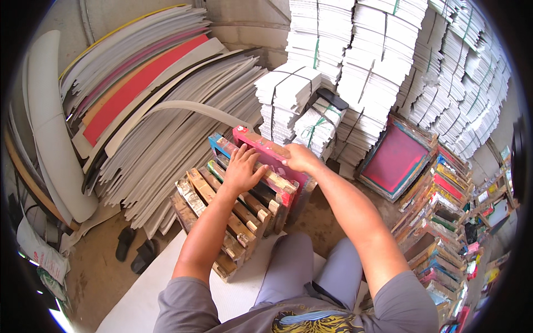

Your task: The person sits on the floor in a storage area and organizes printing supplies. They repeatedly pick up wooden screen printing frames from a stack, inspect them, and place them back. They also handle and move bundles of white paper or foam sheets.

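Observation:
Several wooden screen-printing frames (239,212) stand on edge, side by side, in front of my knees. My left hand (242,171) lies over the top edges of the frames, its fingers spread, touching one with blue and red paint (221,145). The outermost frame on the right is a pink-painted screen frame (261,142), tilted a little away from the others. My right hand (302,159) is closed around its top edge, the thumb on the near side. My right fingertips are partly hidden behind the edge.
Large bent sheets (166,133) lean at the left. Strapped white stacks (383,50) rise at the back, a dark object (332,99) on a lower one. Another pink screen (395,155) and rows of frames (438,238) stand right. Dark slippers (145,255) lie on the floor.

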`<state>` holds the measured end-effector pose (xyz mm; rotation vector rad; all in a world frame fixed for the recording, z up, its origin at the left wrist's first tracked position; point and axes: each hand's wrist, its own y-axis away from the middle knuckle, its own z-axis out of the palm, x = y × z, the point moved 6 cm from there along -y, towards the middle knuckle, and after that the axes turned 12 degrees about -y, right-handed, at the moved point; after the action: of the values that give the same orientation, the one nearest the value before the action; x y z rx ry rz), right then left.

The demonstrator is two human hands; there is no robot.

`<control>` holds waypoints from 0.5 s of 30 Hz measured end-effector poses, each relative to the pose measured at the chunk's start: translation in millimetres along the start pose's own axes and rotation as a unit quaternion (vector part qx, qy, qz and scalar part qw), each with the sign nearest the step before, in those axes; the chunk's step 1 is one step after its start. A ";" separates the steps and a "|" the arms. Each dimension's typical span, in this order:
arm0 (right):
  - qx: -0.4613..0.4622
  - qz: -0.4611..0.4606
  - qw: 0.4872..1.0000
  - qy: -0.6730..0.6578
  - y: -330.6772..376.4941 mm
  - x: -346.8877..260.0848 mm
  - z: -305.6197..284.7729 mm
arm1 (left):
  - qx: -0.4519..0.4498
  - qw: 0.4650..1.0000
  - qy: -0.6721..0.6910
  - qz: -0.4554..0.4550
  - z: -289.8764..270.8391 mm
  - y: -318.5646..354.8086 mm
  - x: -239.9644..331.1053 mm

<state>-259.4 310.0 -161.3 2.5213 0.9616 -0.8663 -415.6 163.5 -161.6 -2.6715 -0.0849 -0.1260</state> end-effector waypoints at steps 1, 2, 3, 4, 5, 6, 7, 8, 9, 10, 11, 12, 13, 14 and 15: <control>-0.002 -0.009 1.000 -0.008 1.5 9.4 -6.3 | -0.003 1.000 -0.002 0.000 0.5 -0.5 -0.3; 0.002 -0.015 1.000 -0.013 5.7 16.1 -13.0 | -0.009 1.000 -0.003 0.001 0.8 -0.7 -0.6; -0.011 -0.022 0.999 -0.043 9.3 22.8 -16.3 | -0.016 1.000 -0.006 0.000 1.0 0.8 -2.5; -0.009 -0.021 0.999 -0.037 12.0 29.5 -20.0 | -0.010 1.000 -0.010 0.006 1.1 1.7 -4.2; -0.005 -0.020 0.999 -0.032 13.7 36.8 -25.0 | -0.012 1.000 -0.009 0.005 1.2 0.9 -3.8; -0.008 -0.020 1.000 -0.011 14.8 44.2 -28.8 | -0.015 1.000 -0.008 0.005 1.0 0.9 -3.1; 0.000 -0.018 1.000 -0.014 17.8 50.8 -30.4 | -0.017 1.000 -0.008 0.004 1.2 2.0 -2.3; 0.008 -0.018 1.000 -0.016 18.1 56.9 -30.7 | -0.012 1.000 -0.010 0.004 3.0 3.3 -4.5; 0.018 -0.016 1.000 -0.019 17.9 68.1 -31.2 | -0.012 1.000 -0.007 0.006 2.7 3.0 -3.3; 0.020 -0.017 1.000 -0.004 16.1 78.8 -30.8 | -0.012 1.000 -0.005 0.009 2.4 2.5 -2.0; 0.037 -0.027 0.999 -0.003 17.2 79.3 -30.9 | -0.011 1.000 -0.004 0.009 1.8 2.8 -3.0; 0.054 -0.037 0.998 -0.002 18.8 79.8 -31.1 | -0.012 1.000 -0.006 0.008 1.9 3.3 -3.2; 0.071 -0.047 0.996 -0.001 20.7 80.3 -31.1 | -0.013 1.000 -0.006 0.008 2.3 3.5 -2.8; 0.080 -0.020 0.996 0.014 24.5 71.8 -28.3 | -0.015 1.000 -0.009 0.005 1.6 5.5 -5.9; 0.088 0.007 0.996 0.028 33.9 51.7 -26.4 | -0.018 1.000 -0.013 -0.001 0.4 8.7 -9.7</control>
<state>-194.3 323.5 -171.4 2.7108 0.9216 -0.9175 -424.6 155.5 -166.8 -2.7085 -0.0932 -0.0936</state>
